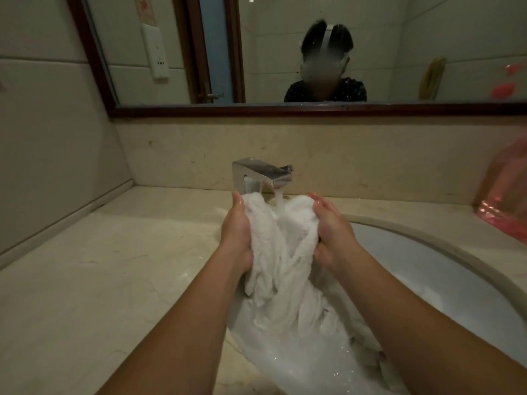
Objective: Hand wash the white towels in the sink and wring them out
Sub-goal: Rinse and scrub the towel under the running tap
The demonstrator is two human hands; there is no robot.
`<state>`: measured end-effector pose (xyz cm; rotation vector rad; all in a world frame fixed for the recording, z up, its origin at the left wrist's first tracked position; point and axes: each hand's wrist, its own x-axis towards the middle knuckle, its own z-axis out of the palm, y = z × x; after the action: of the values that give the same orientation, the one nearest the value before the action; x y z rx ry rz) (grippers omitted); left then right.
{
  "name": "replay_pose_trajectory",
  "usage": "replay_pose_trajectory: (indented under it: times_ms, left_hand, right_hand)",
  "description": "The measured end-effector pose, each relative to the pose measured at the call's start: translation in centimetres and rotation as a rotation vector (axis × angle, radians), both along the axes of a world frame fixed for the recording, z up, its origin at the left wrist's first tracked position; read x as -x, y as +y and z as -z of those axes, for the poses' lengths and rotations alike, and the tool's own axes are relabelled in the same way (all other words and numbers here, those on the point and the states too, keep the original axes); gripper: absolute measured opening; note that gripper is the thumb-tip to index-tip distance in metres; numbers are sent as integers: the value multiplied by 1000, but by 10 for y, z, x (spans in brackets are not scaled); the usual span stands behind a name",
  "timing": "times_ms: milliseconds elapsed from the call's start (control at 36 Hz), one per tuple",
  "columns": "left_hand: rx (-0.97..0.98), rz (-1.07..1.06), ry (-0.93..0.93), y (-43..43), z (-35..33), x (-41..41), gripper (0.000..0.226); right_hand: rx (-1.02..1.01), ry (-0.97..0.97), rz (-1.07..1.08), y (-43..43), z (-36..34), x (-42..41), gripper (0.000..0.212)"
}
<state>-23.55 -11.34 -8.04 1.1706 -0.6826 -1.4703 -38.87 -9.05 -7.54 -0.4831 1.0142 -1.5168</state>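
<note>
Midway through the wash, both hands, left hand (pixel 238 232) and right hand (pixel 332 229), grip a sodden white terry towel (pixel 282 252) under the running chrome tap (pixel 262 173) above the oval white sink (pixel 427 252); suds remain, wringing appears still to come.

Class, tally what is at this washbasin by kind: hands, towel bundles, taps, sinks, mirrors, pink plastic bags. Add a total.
Hands: 2, left hand and right hand
white towel bundle: 1, towels within uncountable
tap: 1
sink: 1
mirror: 1
pink plastic bag: 1
Total: 7
</note>
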Motion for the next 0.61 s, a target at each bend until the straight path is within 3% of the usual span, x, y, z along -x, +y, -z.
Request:
replay_pose_trajectory:
  times_ms: [83, 167, 278, 333, 444, 528, 611]
  left_hand:
    - [23, 48, -151, 2, -2, 7, 91]
    - [82, 94, -313, 8, -6, 15, 60]
    - [53, 74, -316, 5, 1, 16, 70]
    - [-6, 41, -206, 2, 3, 14, 75]
    - [1, 42, -129, 10, -5, 15, 57]
    - [30, 45, -120, 7, -5, 17, 48]
    - [38, 40, -90, 1, -2, 20, 52]
  right_hand:
    - [4, -98, -4, -4, 0, -1, 26]
    - [-57, -157, -48, -8, 3, -4, 37]
    - [-52, -178, -193, -9, 12, -4, 56]
    - [-25, -111, -210, -7, 13, -6, 56]
    - [54, 130, -105, -5, 19, -16, 36]
    - [-7, 388, -114, -4, 20, -25, 32]
    - [-106, 444, -115, -14, 30, -22, 38]
